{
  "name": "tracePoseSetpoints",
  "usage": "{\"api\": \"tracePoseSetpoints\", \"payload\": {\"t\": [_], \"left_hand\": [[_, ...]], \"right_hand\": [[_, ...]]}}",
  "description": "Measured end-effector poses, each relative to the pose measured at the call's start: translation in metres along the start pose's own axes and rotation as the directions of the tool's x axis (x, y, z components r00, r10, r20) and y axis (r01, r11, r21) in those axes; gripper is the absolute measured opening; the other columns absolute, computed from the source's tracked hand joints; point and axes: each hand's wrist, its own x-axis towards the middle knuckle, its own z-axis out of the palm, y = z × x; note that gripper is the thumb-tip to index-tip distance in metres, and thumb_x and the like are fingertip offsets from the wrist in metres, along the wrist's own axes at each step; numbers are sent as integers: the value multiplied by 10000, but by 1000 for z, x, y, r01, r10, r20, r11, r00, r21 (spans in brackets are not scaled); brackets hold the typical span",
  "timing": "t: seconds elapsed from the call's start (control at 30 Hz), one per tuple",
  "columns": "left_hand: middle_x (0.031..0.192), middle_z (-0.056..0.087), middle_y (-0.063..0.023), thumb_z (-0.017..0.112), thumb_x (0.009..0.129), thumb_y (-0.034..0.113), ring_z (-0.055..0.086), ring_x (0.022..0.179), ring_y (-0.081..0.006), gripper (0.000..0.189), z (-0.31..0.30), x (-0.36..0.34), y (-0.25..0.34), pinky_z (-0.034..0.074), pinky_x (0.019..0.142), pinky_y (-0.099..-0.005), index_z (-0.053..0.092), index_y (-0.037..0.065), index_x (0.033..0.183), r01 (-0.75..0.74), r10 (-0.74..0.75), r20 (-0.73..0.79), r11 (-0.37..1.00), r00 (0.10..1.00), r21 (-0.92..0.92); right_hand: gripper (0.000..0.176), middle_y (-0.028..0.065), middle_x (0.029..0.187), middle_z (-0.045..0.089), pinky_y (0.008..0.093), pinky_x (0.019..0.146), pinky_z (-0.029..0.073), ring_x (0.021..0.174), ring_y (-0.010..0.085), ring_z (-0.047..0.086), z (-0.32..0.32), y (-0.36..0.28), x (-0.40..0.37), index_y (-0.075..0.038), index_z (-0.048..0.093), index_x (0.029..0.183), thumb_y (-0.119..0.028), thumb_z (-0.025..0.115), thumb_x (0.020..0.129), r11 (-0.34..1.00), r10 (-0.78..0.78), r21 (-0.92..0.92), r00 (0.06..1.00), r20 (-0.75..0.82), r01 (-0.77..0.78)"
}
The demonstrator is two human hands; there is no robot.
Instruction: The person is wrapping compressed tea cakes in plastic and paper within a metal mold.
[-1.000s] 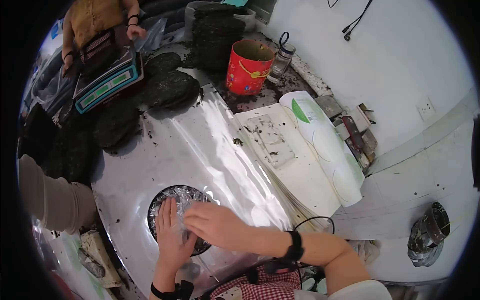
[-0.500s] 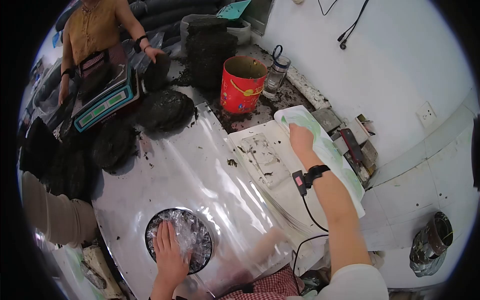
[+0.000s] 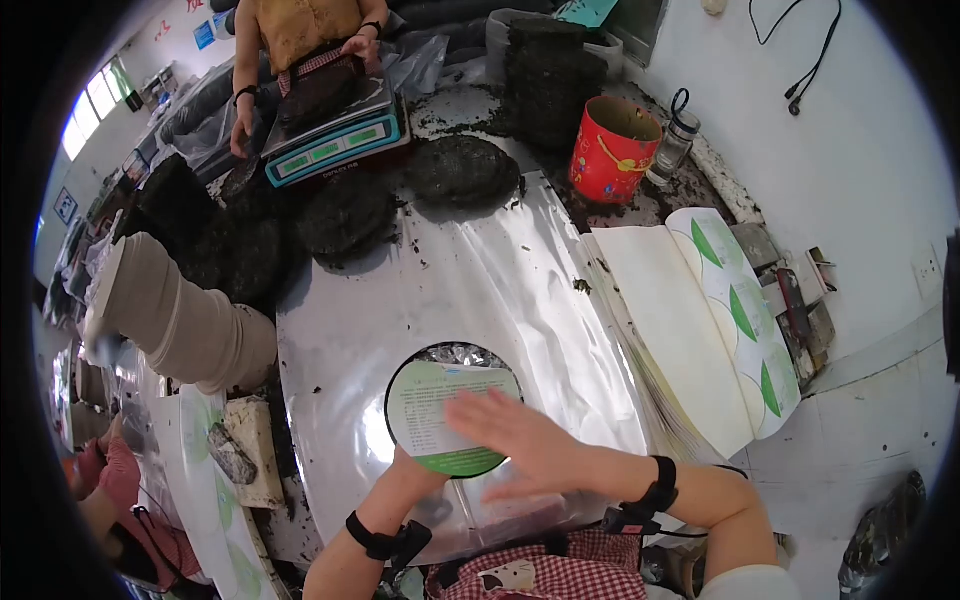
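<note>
A round paper label (image 3: 420, 405), printed with text and green along its lower edge, covers most of a round black-rimmed container (image 3: 391, 375). Crinkled clear plastic (image 3: 462, 354) shows at the container's far side. My left hand (image 3: 422, 476) is at the label's near edge, its fingers hidden behind the paper. Over the label's right half is my right hand (image 3: 525, 437), open with fingers stretched out and slightly blurred. Beneath the container lies a shiny metal sheet (image 3: 350, 330).
Stacked paper sheets (image 3: 665, 310) with green-leaf prints lie right. Dark round cakes (image 3: 460, 172) and a digital scale (image 3: 335, 150) stand at the back, where another person (image 3: 300, 40) works. A red bucket (image 3: 612, 155) and beige stacked containers (image 3: 190, 310) flank the metal sheet.
My right hand has moved from the paper stack to above the container. A round label now covers the plastic my left hand was pressing. The other person's hand left a dark cake.
</note>
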Motion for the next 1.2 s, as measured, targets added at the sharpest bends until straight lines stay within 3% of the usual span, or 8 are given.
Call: {"api": "tracePoseSetpoints", "payload": {"t": [0.17, 0.4, 0.73, 0.8, 0.87, 0.93, 1.13, 1.2], "left_hand": [[1534, 372, -171, 617, 858, 178, 239, 1462, -386, 673, -8, 7, 14, 153, 1178, -537, 381, 50, 1475, 109, -59, -234, 973, 970, 205], [1390, 538, -138, 500, 1031, 187, 487, 1297, -220, 420, -53, -11, -8, 368, 1092, -341, 492, -38, 1386, 146, -710, -129, 312, 692, -939], [1195, 695, -111, 487, 914, -110, 616, 1182, -214, 344, -52, -36, 69, 443, 1035, -321, 695, 12, 1159, 56, -287, -609, 928, 739, -369], [1188, 695, -95, 495, 935, -81, 632, 1107, -157, 308, -68, -65, 50, 462, 994, -291, 676, -19, 1176, 108, -486, -532, 800, 693, -590], [1175, 694, -92, 511, 926, -77, 644, 1063, -146, 304, -62, -90, 22, 478, 964, -276, 668, -27, 1181, 122, -537, -455, 730, 710, -672], [1157, 696, -84, 516, 925, -68, 646, 1052, -148, 301, -60, -109, 25, 484, 957, -274, 661, -28, 1186, 165, -564, -405, 705, 720, -689], [1319, 580, -130, 507, 957, -8, 544, 1215, -192, 382, -11, -131, 25, 426, 1047, -340, 525, -8, 1339, 296, -674, -496, 711, 548, -638], [1306, 569, -97, 541, 965, 39, 506, 1209, -193, 340, 29, -156, -38, 370, 1062, -332, 543, 4, 1303, -498, -653, -322, -97, 685, -862]], "right_hand": [[773, 222, 1568, 293, 460, 1212, 164, 1477, 358, 235, 28, 24, 63, 37, 303, 1497, -529, 451, 991, 943, 332, 97, 917, -221, -318], [664, 163, 1596, 267, 504, 1220, 105, 1480, 395, 203, 48, 20, 65, -160, 385, 1510, -554, 447, 979, 945, 204, -206, 949, -242, -255], [495, 157, 1269, 619, 451, 1106, 365, 1259, 332, 536, 14, -46, 74, -78, 644, 1240, -393, 650, 858, 972, 217, -114, 972, 95, -206], [561, 148, 1180, 654, 379, 1060, 423, 1238, 297, 556, -5, -58, 46, -110, 640, 1258, -355, 798, 779, 990, -109, -135, 834, -541, 42], [749, 184, 1281, 590, 384, 1059, 421, 1256, 306, 535, -1, -16, 34, -78, 506, 1392, -359, 818, 772, 888, 231, -62, 558, -797, -456], [835, 204, 1297, 556, 392, 1026, 450, 1222, 315, 550, 35, 37, 21, 29, 375, 1431, -304, 801, 796, 502, 788, 745, 587, -185, -439], [835, 242, 1298, 565, 376, 1034, 434, 1243, 263, 534, -10, 3, 57, 41, 325, 1463, -351, 760, 867, 428, 818, 899, 382, -429, 92], [803, 208, 1310, 575, 391, 1033, 439, 1255, 266, 524, 11, -68, 87, 4, 350, 1468, -459, 689, 907, 134, 641, 959, 760, 107, -248]]}}
